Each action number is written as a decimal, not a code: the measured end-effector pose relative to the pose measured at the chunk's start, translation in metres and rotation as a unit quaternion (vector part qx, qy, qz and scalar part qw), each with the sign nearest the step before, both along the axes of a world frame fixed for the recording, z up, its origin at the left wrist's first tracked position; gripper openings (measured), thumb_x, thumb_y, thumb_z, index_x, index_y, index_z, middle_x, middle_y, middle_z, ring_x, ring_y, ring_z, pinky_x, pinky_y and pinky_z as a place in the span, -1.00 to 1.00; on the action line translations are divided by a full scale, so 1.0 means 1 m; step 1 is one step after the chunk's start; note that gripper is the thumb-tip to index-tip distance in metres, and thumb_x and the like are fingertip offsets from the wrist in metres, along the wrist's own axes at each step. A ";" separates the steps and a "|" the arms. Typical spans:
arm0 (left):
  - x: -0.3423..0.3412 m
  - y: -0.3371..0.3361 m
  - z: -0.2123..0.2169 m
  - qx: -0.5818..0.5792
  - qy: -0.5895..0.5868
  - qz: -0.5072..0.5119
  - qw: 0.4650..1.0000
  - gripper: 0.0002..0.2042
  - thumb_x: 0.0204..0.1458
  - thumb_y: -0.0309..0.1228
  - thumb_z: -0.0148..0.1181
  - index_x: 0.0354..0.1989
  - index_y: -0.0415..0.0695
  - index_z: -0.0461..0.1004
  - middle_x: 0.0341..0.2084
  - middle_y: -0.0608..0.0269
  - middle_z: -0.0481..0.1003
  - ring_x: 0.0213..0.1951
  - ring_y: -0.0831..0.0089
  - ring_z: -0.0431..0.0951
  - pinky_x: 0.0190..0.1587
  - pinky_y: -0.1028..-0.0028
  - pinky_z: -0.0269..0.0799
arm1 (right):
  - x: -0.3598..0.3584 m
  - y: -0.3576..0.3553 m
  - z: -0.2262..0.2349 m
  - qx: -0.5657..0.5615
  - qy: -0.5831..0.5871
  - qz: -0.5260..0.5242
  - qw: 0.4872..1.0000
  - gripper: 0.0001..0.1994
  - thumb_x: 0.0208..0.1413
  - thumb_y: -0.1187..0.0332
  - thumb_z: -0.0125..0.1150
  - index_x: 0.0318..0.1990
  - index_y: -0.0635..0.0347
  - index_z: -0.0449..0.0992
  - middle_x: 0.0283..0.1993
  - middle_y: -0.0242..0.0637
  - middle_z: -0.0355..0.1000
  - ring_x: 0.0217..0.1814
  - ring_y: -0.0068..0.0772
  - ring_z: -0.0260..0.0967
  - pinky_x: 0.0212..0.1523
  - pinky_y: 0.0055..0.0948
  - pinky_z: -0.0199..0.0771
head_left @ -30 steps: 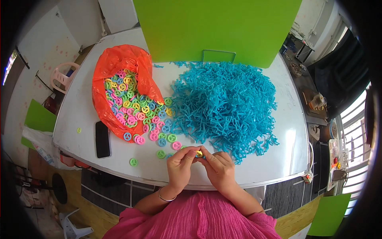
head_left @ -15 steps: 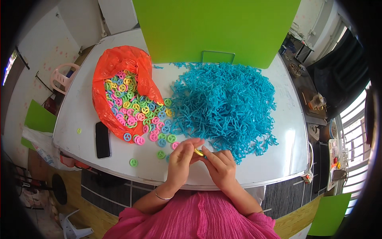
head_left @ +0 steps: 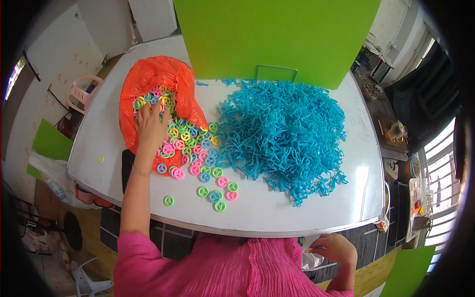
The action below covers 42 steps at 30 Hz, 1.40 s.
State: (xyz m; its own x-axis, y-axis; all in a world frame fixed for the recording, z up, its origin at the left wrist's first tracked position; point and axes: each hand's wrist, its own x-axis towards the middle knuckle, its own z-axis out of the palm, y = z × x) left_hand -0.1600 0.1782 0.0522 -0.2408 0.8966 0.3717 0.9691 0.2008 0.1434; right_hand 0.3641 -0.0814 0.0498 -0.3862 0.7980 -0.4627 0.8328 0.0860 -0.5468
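Note:
My left hand (head_left: 152,126) reaches into the red plastic bag (head_left: 151,67), fingers spread over a heap of small plastic wheels (head_left: 185,136) in pink, green, yellow and blue. The hand covers part of the heap. Below the table's front edge at the right, my right hand (head_left: 337,248) has its fingers drawn together. A bit of teal and yellow shows at its fingertips, too small to name. Under that hand lies a white bag (head_left: 311,261), partly hidden by my clothing. Several loose wheels (head_left: 215,196) lie on the table in front of the red bag.
A large pile of teal plastic pieces (head_left: 287,133) covers the table's middle and right. Behind it stands a green board (head_left: 277,39) with a thin wire frame (head_left: 276,74). A dark phone (head_left: 128,171) lies beside my left forearm, partly covered. The white table (head_left: 297,215) has a curved front edge.
My hands have parted from the yellow wheel they held together over the front of the table. The left went up and left into the bag; the right went down and right past the table edge.

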 end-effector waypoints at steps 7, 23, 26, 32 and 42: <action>0.024 0.012 -0.010 -0.013 -0.036 0.024 0.999 -0.55 0.08 -0.06 0.05 0.09 -0.01 0.40 0.23 -0.06 0.13 0.20 -0.26 0.10 0.22 -0.10 0.08 | 0.034 -0.048 -0.089 -0.027 -0.286 -0.136 0.948 -0.73 -0.07 0.11 0.26 -0.18 -0.13 0.62 -0.28 -0.15 0.55 -0.26 -0.06 0.53 -0.24 -0.15 0.54; 0.115 -0.076 -0.034 0.046 -0.097 -0.193 0.975 -0.73 -0.01 -0.26 0.23 -0.19 -0.12 0.50 -0.03 -0.07 0.34 -0.03 -0.09 0.39 0.03 0.07 0.31 | -0.023 -0.004 -0.018 -0.070 -0.112 0.054 0.990 -0.58 0.00 0.00 0.24 -0.02 -0.03 0.54 -0.25 -0.18 0.55 -0.23 -0.07 0.51 -0.20 -0.16 0.51; 0.115 -0.077 -0.045 0.086 0.009 -0.222 0.971 -0.67 0.01 -0.22 0.22 -0.09 -0.10 0.50 0.07 -0.04 0.32 0.10 -0.11 0.30 0.13 -0.10 0.19 | -0.073 0.033 0.027 0.134 0.121 0.098 0.979 -0.74 0.05 0.29 0.21 -0.07 0.01 0.56 -0.34 -0.22 0.51 -0.35 -0.15 0.49 -0.34 -0.24 0.50; 0.124 -0.074 -0.023 0.110 0.033 -0.229 0.967 -0.62 0.05 -0.15 0.10 -0.04 -0.13 0.50 0.09 0.02 0.33 0.15 -0.01 0.26 0.26 -0.24 -0.18 | -0.200 0.081 -0.002 0.445 0.207 0.178 0.853 -0.64 -0.10 0.40 0.23 -0.06 0.12 0.51 -0.10 -0.29 0.45 -0.07 -0.28 0.42 -0.15 -0.30 0.46; 0.071 -0.119 0.030 0.285 -0.131 -0.173 0.934 -0.78 0.02 -0.50 0.18 -0.13 -0.19 0.53 -0.05 0.08 0.38 0.06 0.15 0.36 0.16 0.19 0.22 | -0.263 0.073 -0.055 0.430 0.115 0.309 0.840 -0.47 0.14 0.03 0.02 0.24 -0.01 0.32 0.31 -0.32 0.22 0.43 -0.21 0.02 0.39 -0.14 -0.05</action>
State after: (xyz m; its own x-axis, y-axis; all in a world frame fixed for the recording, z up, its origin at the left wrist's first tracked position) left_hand -0.0888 0.0596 0.0822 -0.1237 0.6120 0.7811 0.8785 -0.2986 0.3730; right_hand 0.1010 -0.0082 -0.0049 -0.8505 0.4127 0.3262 0.3637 0.9093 -0.2022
